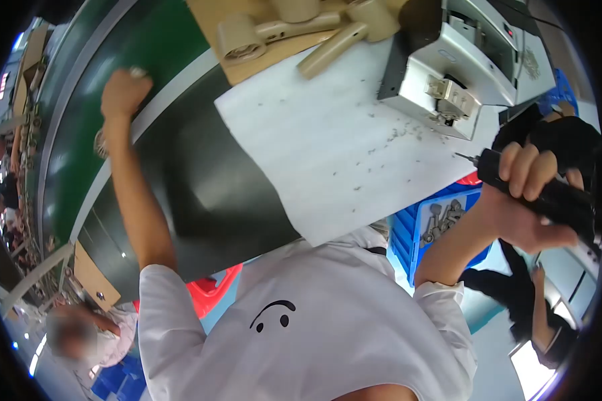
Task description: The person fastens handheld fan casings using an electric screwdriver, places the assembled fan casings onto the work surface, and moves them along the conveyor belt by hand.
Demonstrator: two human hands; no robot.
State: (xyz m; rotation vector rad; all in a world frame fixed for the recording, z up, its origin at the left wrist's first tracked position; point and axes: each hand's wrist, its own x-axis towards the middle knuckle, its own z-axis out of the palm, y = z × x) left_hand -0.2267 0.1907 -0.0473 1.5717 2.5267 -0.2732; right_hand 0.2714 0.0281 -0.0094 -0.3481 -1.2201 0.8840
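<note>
My left hand (124,97) is stretched out over the green conveyor belt (170,33), its fingers curled closed. A small pale bit shows at the fingertips, but I cannot make out what it is. Beside that wrist, a round beige part (101,144) is partly hidden by the arm. My right hand (515,200) is wrapped around a black electric screwdriver (491,166), whose thin bit points left over the edge of the white sheet (301,140). Small screws (408,130) lie scattered on this sheet, mostly near the silver and black screw feeder (441,73).
Several beige hair dryer housings (241,40) rest on a cardboard sheet (214,17) at the back. A blue crate (405,237) with grey metal-looking parts stands below the right forearm. A red stool (214,291) is under the table. Other people are at left and right.
</note>
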